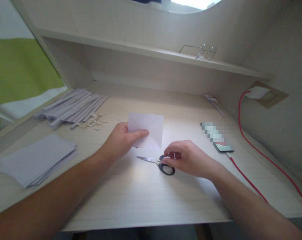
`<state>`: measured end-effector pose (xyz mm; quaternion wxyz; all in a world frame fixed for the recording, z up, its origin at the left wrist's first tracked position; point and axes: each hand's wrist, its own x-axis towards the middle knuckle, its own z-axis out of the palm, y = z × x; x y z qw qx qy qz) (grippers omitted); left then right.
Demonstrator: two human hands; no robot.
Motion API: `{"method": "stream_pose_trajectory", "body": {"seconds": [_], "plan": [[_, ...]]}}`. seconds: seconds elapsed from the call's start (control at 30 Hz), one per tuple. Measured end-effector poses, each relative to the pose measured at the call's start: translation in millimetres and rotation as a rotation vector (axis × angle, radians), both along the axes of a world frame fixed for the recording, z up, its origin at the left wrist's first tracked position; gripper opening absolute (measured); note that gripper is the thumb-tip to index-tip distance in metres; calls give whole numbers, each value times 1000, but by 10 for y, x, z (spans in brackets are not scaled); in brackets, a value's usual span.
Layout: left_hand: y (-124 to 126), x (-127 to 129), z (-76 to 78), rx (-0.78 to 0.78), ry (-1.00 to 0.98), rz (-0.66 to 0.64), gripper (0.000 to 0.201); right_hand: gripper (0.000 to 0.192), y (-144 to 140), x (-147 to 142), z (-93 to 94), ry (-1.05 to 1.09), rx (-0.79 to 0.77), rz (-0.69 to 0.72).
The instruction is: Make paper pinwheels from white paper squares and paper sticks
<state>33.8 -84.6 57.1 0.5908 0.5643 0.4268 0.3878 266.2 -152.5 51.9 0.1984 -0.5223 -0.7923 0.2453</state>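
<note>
Head view: the left hand (120,139) pinches white paper (152,125) between thumb and fingers over the surface (140,200). The right hand (191,158), fingers curled narrow, touches the scissors' (147,159) handle just beside it; whether it grips, I cannot tell. A shelf (140,50) bears a wire rack (202,52).

The left forearm (73,186) and right forearm (248,196) are bare as far as they show, tapering to slim wrists. The left hand (119,140) and right hand (191,158) are bare too, with slender fingers (174,145). A small pale glint shows among the right fingers; whether it is a ring cannot be told. Below the tabletop's (130,203) front edge, dark greyish clothing (173,232) shows, blurred.
</note>
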Motion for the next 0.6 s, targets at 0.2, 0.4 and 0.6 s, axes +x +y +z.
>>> {"method": "stream_pose_trajectory", "body": {"seconds": [0.2,0.4,0.6], "plan": [[-15,13,-2,-53,-28,-92,17,18,-38,-72,-37,395,351,-38],[-20,16,-36,-96,-56,-154,17,14,-36,-109,0,357,348,119],[-33,7,-23,-43,-52,-135,31,10,-53,-112,22,412,285,19]]}}
